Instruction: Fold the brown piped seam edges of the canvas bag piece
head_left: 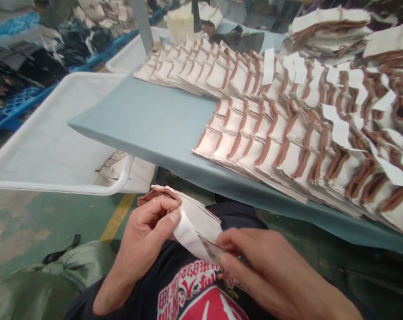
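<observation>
Left fingers are pinching a white strip against a brown-edged piece!
Right fingers are sitting by the strip's end, grip unclear; the counter's edge is running beyond, leaving room.

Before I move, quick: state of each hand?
Left hand: closed, pinching a white strip and a brown-edged white piece.
Right hand: by the strip's lower end; blur hides whether it grips anything.

A yellow stripe crosses the green floor below the near edge of a blue-gray table. A gray post rises by the far edge; blue plastic pallets lie beyond the left corner.
</observation>
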{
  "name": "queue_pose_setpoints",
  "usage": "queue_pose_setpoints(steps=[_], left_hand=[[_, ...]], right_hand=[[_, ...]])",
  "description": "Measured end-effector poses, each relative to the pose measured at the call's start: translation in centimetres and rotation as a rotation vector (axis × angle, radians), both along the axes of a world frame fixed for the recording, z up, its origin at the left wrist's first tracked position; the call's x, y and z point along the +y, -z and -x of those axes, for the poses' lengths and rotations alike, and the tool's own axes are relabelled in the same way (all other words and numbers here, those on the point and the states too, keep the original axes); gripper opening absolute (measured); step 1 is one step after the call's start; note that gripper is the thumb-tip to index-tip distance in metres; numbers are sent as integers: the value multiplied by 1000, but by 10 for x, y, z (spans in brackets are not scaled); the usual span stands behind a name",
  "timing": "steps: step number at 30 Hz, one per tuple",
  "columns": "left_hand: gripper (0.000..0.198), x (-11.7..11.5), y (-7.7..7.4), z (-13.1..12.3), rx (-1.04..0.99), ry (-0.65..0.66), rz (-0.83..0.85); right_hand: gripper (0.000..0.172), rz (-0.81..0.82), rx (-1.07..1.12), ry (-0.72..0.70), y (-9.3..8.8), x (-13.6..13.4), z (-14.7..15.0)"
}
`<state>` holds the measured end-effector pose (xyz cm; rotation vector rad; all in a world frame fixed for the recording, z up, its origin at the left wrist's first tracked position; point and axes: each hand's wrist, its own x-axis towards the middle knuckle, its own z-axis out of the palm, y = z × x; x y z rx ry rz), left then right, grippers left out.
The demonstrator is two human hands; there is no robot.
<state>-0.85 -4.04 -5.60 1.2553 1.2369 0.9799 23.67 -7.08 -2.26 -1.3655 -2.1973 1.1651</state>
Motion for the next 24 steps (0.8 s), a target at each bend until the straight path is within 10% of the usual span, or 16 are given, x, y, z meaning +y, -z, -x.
queue_pose_setpoints(steps=[4, 10, 24], left_hand=[[17, 3, -4, -3, -57, 88, 32], [24, 6, -23, -10, -49, 149, 101], [28, 15, -30, -18, 164, 225, 26]], right_hand=[[13, -284, 243, 189, -8, 34, -15], [39, -375, 444, -116, 9, 71, 19], [14, -414, 151, -264, -7, 86, 13]])
